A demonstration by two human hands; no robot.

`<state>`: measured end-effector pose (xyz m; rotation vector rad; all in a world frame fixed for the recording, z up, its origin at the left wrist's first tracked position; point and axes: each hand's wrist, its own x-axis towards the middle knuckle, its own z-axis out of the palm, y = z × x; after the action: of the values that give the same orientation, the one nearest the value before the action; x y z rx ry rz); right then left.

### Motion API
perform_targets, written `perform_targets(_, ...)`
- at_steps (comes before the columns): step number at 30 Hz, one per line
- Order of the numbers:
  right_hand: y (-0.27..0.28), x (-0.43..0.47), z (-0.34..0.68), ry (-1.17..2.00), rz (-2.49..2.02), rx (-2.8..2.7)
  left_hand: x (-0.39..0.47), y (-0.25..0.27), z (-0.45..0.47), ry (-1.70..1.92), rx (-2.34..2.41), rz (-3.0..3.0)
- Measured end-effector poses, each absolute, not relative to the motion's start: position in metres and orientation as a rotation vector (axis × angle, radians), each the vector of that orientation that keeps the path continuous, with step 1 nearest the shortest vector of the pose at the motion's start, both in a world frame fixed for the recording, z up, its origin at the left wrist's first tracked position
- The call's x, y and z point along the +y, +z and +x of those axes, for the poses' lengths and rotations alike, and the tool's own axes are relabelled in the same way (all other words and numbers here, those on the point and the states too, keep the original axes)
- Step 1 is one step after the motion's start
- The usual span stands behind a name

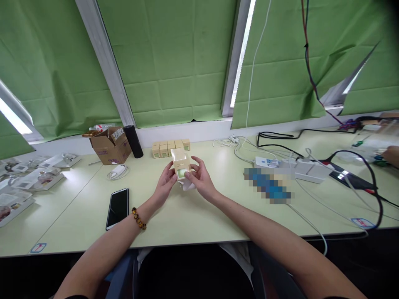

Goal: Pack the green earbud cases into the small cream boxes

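Observation:
Between my two hands is a small cream-coloured carton with a green label on its front. Its top flap stands up and a pale flap juts out at the bottom. My left hand grips the carton's left side, thumb toward the front. On the other side my right hand holds it with the thumb on the front near the label, fingers behind. Just beyond my hands, several similar small cartons are lined up near the wall. What is inside the held carton cannot be seen.
A phone lies left of my arm, near a white coiled cable. Behind are an open cardboard box and a black cylinder. White trays sit far left. Power strips and tangled cables spread right, where another person's hand shows.

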<state>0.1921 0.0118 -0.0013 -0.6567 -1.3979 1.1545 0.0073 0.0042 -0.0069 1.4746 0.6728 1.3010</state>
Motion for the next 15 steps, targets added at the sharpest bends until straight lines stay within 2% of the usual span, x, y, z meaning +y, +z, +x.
perform_targets(15,-0.001,0.015,0.192,1.335,-0.524,-1.410,-0.002,-0.008,0.017,1.611,0.893,1.842)
